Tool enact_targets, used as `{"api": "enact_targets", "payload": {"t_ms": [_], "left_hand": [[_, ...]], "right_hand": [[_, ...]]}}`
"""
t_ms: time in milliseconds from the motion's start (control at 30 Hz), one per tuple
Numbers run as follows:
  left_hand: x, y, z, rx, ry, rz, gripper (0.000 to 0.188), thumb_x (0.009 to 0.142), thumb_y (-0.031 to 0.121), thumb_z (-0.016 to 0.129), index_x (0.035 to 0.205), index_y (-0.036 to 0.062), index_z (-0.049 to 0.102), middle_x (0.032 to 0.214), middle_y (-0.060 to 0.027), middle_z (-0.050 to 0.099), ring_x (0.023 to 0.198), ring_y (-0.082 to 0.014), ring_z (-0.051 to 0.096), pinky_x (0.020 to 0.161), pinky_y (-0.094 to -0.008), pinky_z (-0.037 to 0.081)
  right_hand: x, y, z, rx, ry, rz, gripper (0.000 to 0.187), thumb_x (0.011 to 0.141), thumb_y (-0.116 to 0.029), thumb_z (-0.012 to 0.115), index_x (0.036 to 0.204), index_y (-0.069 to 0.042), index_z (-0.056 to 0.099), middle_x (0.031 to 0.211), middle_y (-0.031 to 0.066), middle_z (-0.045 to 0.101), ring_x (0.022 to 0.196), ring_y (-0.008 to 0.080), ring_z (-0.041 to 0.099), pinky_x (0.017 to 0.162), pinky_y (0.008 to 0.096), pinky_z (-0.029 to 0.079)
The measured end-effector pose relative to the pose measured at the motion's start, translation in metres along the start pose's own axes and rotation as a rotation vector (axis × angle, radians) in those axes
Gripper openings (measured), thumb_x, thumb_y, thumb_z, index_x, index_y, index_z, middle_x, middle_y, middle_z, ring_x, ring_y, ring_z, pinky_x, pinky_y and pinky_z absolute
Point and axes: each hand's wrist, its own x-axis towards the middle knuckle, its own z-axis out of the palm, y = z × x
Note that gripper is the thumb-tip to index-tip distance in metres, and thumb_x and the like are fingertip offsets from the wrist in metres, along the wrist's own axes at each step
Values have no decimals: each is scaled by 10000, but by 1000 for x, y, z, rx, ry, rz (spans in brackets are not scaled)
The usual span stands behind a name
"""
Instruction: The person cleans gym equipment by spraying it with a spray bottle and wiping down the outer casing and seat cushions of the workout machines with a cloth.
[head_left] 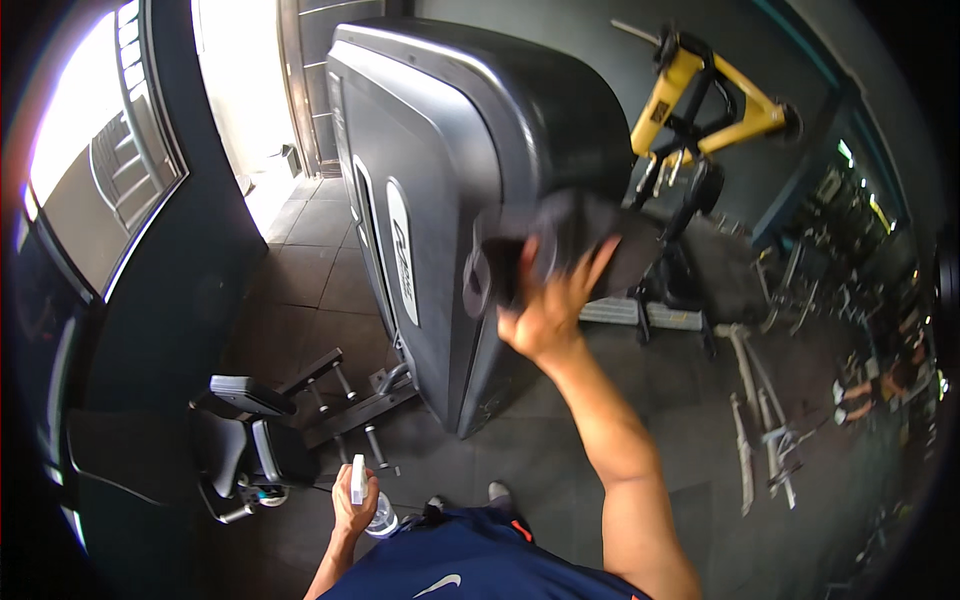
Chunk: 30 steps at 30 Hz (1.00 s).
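My right hand (pixel 555 310) is stretched out ahead, its fingers gripping a dark cap (pixel 575 235) that is slightly smeared by motion. Behind the cap stands the rounded black housing of a gym machine (pixel 420 150); whether cap and housing touch, I cannot tell. Low in front of me, my left hand (pixel 352 512) is closed around a slim white rectangular object (pixel 358 478), seen edge-on, so its kind stays unclear. A clear plastic bottle (pixel 383 517) shows just beside that hand, and whether the fingers also hold it is hidden.
A padded machine seat (pixel 240 440) with a metal frame stands at left. A yellow and black weight machine (pixel 690 100) is at the far right. Metal bars (pixel 765 420) rest on the dark floor. Another person (pixel 880 385) is at the right edge. A bright doorway (pixel 245 100) opens far left.
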Motion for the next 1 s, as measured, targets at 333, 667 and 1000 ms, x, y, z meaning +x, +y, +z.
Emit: {"api": "enact_targets", "payload": {"t_ms": [333, 667, 1000], "left_hand": [[-2, -2, 32, -145, 147, -30, 109, 818, 74, 650, 875, -11, 612, 820, -166, 566, 722, -343, 604, 663, -417, 476], [-15, -28, 22, -127, 260, -45, 96, 800, 64, 642, 852, -5, 602, 819, -160, 561, 729, -354, 595, 675, -431, 477], [5, -10, 8, -144, 146, 3, 115, 816, 91, 636, 849, -14, 602, 808, -157, 551, 712, -318, 574, 663, -419, 457]], "right_hand": [[273, 95, 27, -61, -644, 302, 672, 896, -591, 514, 1115, 10, 720, 1109, 264, 695, 1091, 427, 655, 965, 472, 503], [91, -3, -30, -483, -264, -189, 522, 785, -344, 738, 1201, -32, 693, 1464, 57, 528, 1367, 467, 384, 1103, 630, 318], [109, -49, 33, -640, -450, -318, 474, 943, -240, 585, 1324, 42, 600, 1474, 190, 489, 1393, 408, 400, 1179, 552, 261]]}}
